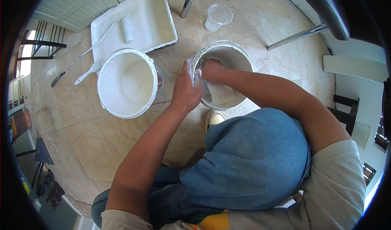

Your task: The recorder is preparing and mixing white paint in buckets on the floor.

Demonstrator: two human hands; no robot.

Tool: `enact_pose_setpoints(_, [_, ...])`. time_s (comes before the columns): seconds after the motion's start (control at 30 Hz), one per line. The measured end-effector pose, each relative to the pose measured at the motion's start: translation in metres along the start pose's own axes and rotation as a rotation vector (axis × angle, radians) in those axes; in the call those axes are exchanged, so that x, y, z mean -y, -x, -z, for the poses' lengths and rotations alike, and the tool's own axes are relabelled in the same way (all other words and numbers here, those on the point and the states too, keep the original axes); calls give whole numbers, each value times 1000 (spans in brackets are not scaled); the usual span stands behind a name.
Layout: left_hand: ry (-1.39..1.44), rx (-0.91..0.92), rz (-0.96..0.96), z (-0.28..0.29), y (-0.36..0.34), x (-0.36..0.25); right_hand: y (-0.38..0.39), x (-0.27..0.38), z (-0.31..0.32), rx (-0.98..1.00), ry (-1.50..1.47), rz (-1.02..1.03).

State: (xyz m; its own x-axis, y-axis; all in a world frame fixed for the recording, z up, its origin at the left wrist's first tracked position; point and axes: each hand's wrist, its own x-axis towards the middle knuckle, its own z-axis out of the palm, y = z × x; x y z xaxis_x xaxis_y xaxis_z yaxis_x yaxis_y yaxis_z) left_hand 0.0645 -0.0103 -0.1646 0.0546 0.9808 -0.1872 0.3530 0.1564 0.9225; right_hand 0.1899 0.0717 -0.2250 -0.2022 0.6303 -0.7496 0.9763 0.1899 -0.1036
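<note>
A grey-white bucket (240, 54) stands on the floor in front of me, its inner wall smeared and stained. My left hand (188, 87) grips its left rim, with white paint on the fingers and thumb. Whether a scrap of white cloth also lies under those fingers is unclear. My right hand (212, 70) reaches down inside the bucket against the left inner wall, and its fingers are mostly hidden. Left of this bucket stands a paint bucket (106, 103), coated white inside and along its rim.
Behind the paint bucket lies a white paint tray (165, 16) with a paint roller (127, 30) in it. A paintbrush (86, 74) rests by the paint bucket's left side. Beyond my bucket is a clear plastic cup (216, 18). Metal chair legs (295, 37) stand at the far right.
</note>
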Motion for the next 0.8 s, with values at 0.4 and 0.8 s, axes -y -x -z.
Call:
enact_pose_setpoints(0.4, [170, -316, -22, -29, 19, -1, 2, 2, -9, 75, 222, 167])
enact_pose_setpoints(0.8, [160, -361, 33, -34, 18, 0, -8, 13, 10, -42, -135, -46])
